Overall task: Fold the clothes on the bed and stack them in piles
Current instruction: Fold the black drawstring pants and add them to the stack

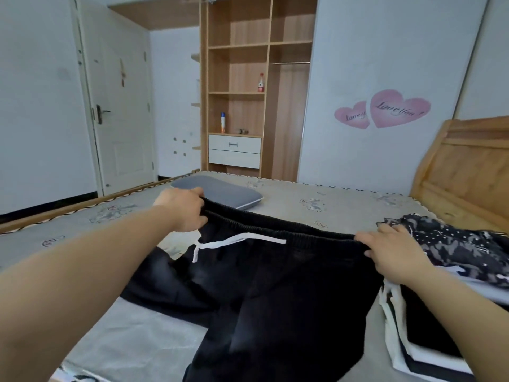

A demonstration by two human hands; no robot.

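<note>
A pair of black trousers [270, 293] with a white drawstring [234, 241] is stretched out above the bed [110, 340]. My left hand [183, 210] grips the left end of the elastic waistband. My right hand [391, 252] grips the right end, so the waistband is pulled taut between them. One trouser leg trails to the left on the mattress, the other hangs toward me. To the right lies a heap of clothes: a dark patterned garment [462, 249] on top of black and white pieces [407, 346].
A grey pillow [217, 193] lies at the far side of the bed. A wooden headboard [465, 172] rises at the right. Beyond the bed stand an open wooden wardrobe [239, 86] and a white door [118, 106].
</note>
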